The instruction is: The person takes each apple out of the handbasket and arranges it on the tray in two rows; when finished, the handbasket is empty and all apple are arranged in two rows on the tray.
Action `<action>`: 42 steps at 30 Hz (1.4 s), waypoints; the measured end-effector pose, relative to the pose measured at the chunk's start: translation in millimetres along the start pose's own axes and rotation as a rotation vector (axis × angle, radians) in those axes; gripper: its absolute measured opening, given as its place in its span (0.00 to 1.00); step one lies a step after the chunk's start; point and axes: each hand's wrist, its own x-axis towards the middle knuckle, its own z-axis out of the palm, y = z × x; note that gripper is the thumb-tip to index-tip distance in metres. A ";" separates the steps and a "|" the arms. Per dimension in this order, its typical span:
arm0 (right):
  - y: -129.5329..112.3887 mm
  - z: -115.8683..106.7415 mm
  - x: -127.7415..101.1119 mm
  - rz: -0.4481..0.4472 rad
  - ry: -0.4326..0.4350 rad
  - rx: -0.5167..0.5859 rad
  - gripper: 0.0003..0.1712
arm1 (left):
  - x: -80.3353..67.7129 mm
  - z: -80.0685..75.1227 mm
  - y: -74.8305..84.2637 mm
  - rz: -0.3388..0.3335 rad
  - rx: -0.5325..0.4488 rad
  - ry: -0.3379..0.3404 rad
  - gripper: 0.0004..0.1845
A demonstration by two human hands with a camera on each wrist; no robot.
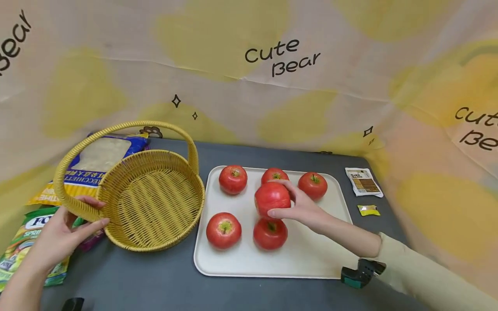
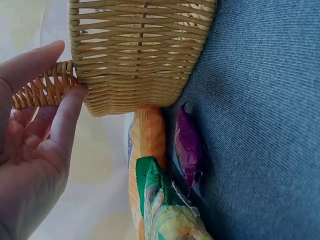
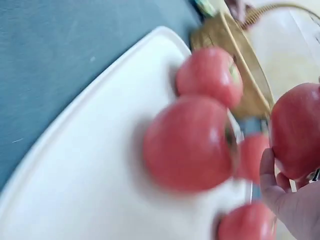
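Observation:
My right hand grips a red apple from its right side, above the white tray. In the right wrist view the held apple hangs off the tray's surface, fingers and thumb curled about it. Several more red apples lie on the tray, among them a front left apple and a front middle apple. Left of the tray stands a round wicker basket with nothing in it. My left hand pinches the base of its arched handle between thumb and fingers.
Behind and left of the basket lie a blue and yellow pasta bag, a green bag and a small purple packet. Right of the tray are a white and brown packet and a small yellow packet. A printed cloth hangs behind.

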 end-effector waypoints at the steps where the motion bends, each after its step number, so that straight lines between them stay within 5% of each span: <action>1: 6.8 -8.0 -6.4 0.003 0.028 -0.009 0.45 | -0.3 -0.4 -0.5 -0.005 0.004 0.001 0.21; 5: 36.7 -33.1 -30.9 0.012 0.132 -0.101 0.45 | -0.7 -1.3 -1.8 -0.020 0.019 0.012 0.20; 12: 85.8 -47.7 -60.1 -0.078 0.252 -0.440 0.46 | 2.1 4.0 -5.4 -0.028 0.051 0.023 0.21; 21: 98.1 -40.2 -62.2 -0.255 0.253 -0.760 0.48 | 1.7 1.5 -11.0 -0.040 0.074 0.025 0.20; 33: 100.1 -37.4 -62.7 -0.267 0.207 -0.743 0.50 | 3.7 2.8 -9.6 -0.056 0.100 0.015 0.19; 42: 99.5 -43.2 -64.7 -0.247 0.111 -0.548 0.47 | 3.5 2.3 -8.7 -0.034 0.076 0.021 0.21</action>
